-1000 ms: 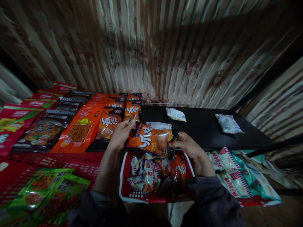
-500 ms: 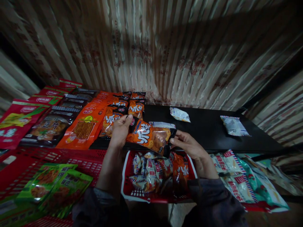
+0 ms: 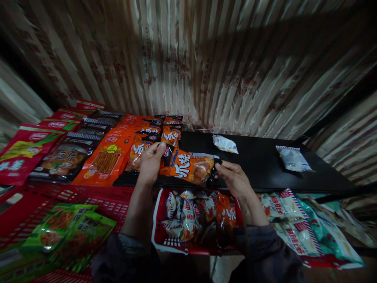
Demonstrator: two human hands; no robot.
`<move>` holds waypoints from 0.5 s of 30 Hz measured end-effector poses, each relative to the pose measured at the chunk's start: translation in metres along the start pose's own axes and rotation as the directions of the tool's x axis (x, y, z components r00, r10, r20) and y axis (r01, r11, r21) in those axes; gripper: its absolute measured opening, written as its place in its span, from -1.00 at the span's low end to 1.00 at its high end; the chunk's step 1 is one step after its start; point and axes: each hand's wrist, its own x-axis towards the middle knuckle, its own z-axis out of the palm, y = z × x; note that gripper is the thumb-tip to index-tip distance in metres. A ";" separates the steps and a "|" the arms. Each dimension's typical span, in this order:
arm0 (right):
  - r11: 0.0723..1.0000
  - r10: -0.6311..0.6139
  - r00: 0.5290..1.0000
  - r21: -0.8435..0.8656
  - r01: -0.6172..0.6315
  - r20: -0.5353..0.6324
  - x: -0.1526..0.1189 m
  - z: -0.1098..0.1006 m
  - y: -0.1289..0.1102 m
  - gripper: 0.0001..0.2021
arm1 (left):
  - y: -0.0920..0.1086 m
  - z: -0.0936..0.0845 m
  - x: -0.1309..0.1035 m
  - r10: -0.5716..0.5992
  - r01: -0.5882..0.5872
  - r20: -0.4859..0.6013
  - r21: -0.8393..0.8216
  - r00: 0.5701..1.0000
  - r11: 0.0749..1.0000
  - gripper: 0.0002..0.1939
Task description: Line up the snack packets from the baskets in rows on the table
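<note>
An orange-and-black snack bag is stretched lengthwise between my two hands, above the front edge of the black shelf. My left hand pinches its left end, thumb on top. At its right end, the black corner is gripped by the fingers of my right hand. Matching orange bags lie in rows on the shelf just behind my left hand. Below the held bag stands a small red basket with several white packets and an orange bag inside.
Orange stick-snack bags, dark bags and red bags line the shelf's left. Two white packets, one nearer and one farther right, lie on it. Green bags fill a red basket at lower left.
The held bag's right end has risen slightly and its front turned more level. My right hand has shifted a little with it; both hands keep their hold.
</note>
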 end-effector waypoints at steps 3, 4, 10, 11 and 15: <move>0.995 0.022 0.998 0.098 -0.028 0.054 -0.003 0.001 -0.004 -0.76 | -0.002 0.000 0.000 0.044 -0.045 -0.024 -0.046 0.999 0.998 -0.60; 0.994 0.025 0.998 0.108 -0.032 0.065 -0.003 0.001 -0.007 -0.77 | -0.001 0.000 0.000 0.061 -0.063 -0.032 -0.051 0.998 0.997 -0.60; 0.993 -0.062 0.994 0.106 0.052 0.094 -0.008 0.002 -0.022 -0.85 | 0.006 0.007 -0.004 0.133 -0.136 -0.051 -0.069 0.990 0.988 -0.58; 0.993 -0.077 0.991 0.101 0.067 0.105 -0.010 0.002 -0.023 -0.86 | 0.007 0.008 -0.004 0.141 -0.145 -0.055 -0.076 0.989 0.987 -0.58; 0.990 -0.131 0.982 0.067 0.122 0.138 -0.014 0.006 -0.028 -0.88 | 0.005 0.006 -0.003 0.175 -0.180 -0.051 -0.102 0.983 0.978 -0.62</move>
